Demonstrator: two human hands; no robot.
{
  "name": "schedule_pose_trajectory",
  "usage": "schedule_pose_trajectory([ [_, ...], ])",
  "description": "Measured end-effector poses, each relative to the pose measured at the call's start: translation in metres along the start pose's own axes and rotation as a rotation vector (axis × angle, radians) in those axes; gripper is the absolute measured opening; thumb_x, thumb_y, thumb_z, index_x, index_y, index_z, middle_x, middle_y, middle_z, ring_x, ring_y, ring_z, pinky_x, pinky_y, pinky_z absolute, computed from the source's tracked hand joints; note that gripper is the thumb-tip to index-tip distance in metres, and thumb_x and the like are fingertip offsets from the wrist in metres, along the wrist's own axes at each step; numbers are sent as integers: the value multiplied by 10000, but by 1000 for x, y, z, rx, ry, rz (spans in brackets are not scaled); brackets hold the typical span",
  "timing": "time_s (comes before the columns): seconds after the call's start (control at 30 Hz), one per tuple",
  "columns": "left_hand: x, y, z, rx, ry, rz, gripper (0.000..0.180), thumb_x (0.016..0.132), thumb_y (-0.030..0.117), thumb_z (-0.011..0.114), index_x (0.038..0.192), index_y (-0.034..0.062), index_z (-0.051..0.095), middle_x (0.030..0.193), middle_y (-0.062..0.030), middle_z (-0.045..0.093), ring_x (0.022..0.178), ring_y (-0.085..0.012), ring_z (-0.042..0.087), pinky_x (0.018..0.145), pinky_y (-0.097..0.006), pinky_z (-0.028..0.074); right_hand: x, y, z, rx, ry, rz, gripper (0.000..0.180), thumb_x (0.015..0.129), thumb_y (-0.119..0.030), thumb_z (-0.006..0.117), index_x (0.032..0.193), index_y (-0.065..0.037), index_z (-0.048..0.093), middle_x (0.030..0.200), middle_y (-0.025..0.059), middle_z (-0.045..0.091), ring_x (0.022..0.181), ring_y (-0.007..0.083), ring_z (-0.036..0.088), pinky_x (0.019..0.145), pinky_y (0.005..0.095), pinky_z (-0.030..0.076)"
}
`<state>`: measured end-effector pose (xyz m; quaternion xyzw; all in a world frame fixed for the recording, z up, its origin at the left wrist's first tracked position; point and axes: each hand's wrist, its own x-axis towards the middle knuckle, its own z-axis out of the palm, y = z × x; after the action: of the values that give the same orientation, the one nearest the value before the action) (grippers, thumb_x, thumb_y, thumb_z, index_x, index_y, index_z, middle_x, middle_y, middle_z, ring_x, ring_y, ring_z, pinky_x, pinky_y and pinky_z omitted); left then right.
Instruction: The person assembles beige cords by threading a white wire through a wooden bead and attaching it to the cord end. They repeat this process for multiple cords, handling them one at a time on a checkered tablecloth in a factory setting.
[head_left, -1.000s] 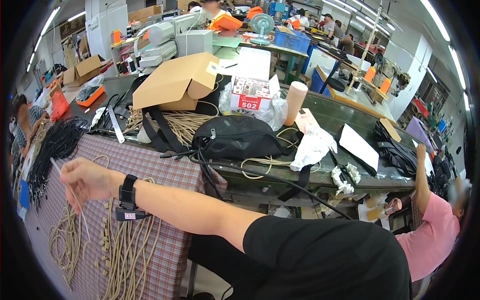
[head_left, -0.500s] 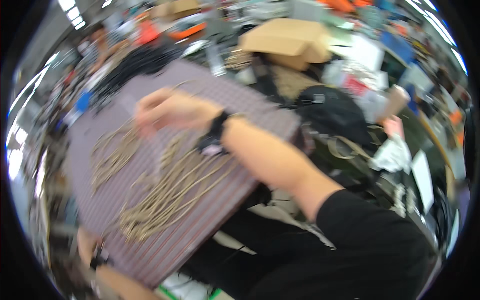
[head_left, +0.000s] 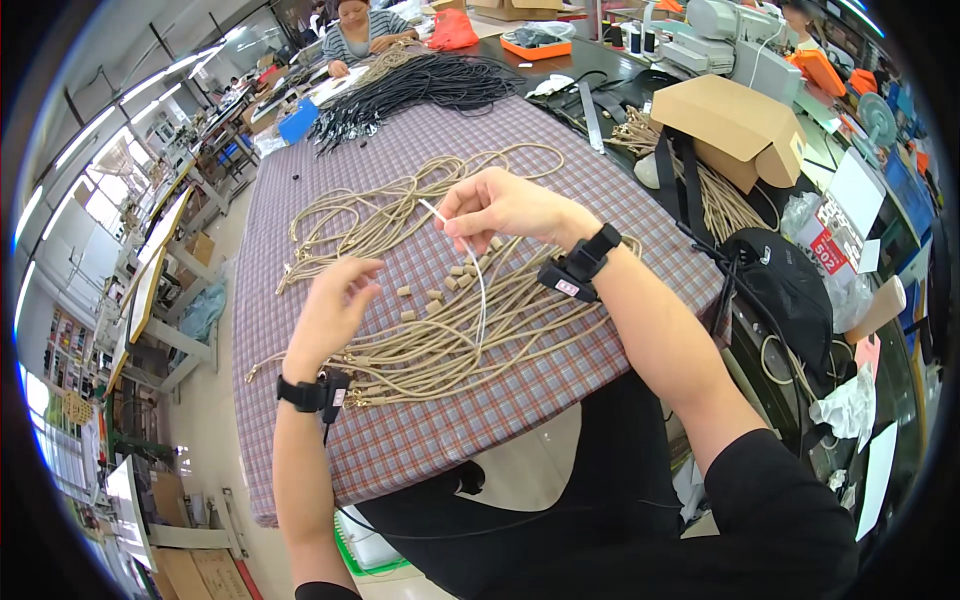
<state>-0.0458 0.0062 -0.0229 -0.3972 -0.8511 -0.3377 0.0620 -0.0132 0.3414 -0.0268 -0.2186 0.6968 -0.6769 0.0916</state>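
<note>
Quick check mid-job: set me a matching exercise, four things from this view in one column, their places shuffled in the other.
Things
1. Thin white flexible strip
2. Small tan cylindrical pieces
3. Heap of thin black cords
4. Brown cardboard box

Places
A. To the right of the red-and-grey checked cloth
B. Between two spreads of beige round cords
C. In the fingers of the right hand
D. At the cloth's far end

Pairs: 1-C, 2-B, 3-D, 4-A

Cords (head_left: 440, 368) on cloth (head_left: 420, 445), carton (head_left: 725, 115) to the right
</note>
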Motion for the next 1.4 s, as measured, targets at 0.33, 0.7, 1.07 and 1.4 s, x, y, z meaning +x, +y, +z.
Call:
schedule_pose_trajectory([
  [0.33, 4, 15, 23, 27, -110, -8, 228, 893, 27, 823, 1103, 0, 740, 985, -136, 675, 909, -313, 684, 835, -426, 556, 0, -2, 13, 61, 193, -127, 177, 1065, -159, 782, 1150, -4, 788, 912, 42, 787, 762, 95, 714, 663, 255, 567],
  [0.7, -14, -7, 18, 245, -374, 160, 313, 983, -9, 708, 1291, -68, 696, 1094, -161, 765, 958, -256, 697, 841, -385, 569, 0, -2, 36, -51, 109, -217, 132, 940, -84, 783, 960, 41, 817, 741, 63, 768, 686, 111, 726, 597, 283, 555],
  [1.07, -16, 53, 7, -63, 41, -25, 198, 1066, -10, 719, 1247, -56, 783, 1162, -141, 815, 1052, -212, 757, 954, -340, 597, 13, 23, 63, -329, 127, -431, 126, 844, -112, 818, 878, 6, 844, 723, 88, 772, 635, 154, 689, 593, 343, 524],
  [1.4, -19, 44, 13, 102, 201, 81, 173, 1051, -8, 716, 1198, -19, 806, 942, -131, 794, 762, -202, 712, 719, -356, 569, 10, 15, 66, -331, 76, -407, 120, 853, -109, 792, 843, 4, 833, 714, 84, 770, 625, 156, 703, 595, 334, 538],
])
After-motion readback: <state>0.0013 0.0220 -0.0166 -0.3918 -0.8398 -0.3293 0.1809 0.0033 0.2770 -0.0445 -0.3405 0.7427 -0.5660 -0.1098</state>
